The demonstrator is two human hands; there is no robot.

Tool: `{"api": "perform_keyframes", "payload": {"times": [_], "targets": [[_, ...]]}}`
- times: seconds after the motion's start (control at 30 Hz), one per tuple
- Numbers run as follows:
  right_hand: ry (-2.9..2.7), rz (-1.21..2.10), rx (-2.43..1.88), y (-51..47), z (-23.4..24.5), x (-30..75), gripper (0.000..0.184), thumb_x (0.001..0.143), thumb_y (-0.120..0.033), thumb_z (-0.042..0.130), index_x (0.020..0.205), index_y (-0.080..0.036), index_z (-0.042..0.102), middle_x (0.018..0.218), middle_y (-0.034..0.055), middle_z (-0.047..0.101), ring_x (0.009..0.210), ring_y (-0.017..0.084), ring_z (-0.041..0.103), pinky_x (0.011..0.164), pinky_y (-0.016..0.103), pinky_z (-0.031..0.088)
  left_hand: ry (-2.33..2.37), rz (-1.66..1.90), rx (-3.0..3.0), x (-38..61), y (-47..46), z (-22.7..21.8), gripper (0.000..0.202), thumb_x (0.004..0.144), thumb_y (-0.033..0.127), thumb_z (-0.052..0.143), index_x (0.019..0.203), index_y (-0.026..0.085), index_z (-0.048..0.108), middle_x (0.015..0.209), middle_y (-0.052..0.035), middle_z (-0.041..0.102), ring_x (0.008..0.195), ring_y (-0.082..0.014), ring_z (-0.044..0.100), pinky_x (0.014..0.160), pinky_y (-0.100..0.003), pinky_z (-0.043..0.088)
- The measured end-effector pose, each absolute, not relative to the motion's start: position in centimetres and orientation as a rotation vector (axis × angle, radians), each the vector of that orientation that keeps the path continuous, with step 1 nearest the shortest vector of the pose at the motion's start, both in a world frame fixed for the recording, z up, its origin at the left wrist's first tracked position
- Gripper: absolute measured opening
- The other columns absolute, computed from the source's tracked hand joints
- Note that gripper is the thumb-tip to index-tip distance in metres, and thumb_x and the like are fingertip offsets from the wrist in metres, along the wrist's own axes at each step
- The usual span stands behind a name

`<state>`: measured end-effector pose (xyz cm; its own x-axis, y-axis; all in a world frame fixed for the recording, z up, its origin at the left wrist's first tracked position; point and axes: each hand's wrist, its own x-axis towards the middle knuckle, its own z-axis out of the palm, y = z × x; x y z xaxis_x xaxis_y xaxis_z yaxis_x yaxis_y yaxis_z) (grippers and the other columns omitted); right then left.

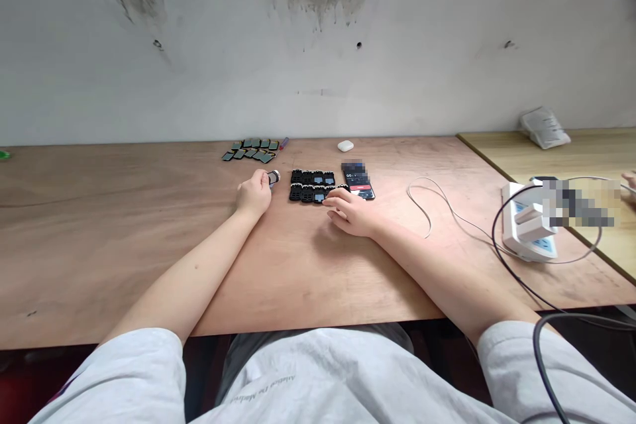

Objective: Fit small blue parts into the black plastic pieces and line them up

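My left hand [254,195] is closed around a small cylinder [274,177] with a dark, silver-rimmed end; the rest of it is hidden in the fingers. Just to its right lie small black plastic housings [301,193] in two rows, some with a grey-blue square inside. My right hand [352,213] hovers or rests at the right end of the nearer row, fingers bent a little and thumb apart. Its fingers cover part of that row, and I see nothing held in them. Whether the fingertips touch a housing I cannot tell.
Behind my left hand lie several small grey-faced boards [251,152] beside a screwdriver [283,143]. A phone [358,180] and a white case [345,146] lie behind my right hand. Farther right are a power strip [529,225], cables and a white packet [545,128]. Another person's hand [630,180] shows at the right edge.
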<state>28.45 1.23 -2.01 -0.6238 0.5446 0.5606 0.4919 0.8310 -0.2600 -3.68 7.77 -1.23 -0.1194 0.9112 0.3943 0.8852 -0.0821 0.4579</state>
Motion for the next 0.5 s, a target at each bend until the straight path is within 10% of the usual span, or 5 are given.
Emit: {"api": "perform_keyframes", "payload": {"times": [0.5], "targets": [[-2.313, 0.061, -0.616, 1.48, -1.97, 28.43, 0.022, 0.106, -0.027, 0.05, 0.125, -0.024, 0.06, 0.124, 0.0144, 0.061, 0.106, 0.024, 0.067, 0.086, 0.04, 0.061, 2.123, 1.122, 1.837, -4.2, 8.78, -1.84, 0.034, 0.106, 0.039, 0.039, 0.113, 0.026, 0.07, 0.097, -0.0078, 0.074, 0.087, -0.0243, 0.065, 0.075, -0.031, 0.043]]}}
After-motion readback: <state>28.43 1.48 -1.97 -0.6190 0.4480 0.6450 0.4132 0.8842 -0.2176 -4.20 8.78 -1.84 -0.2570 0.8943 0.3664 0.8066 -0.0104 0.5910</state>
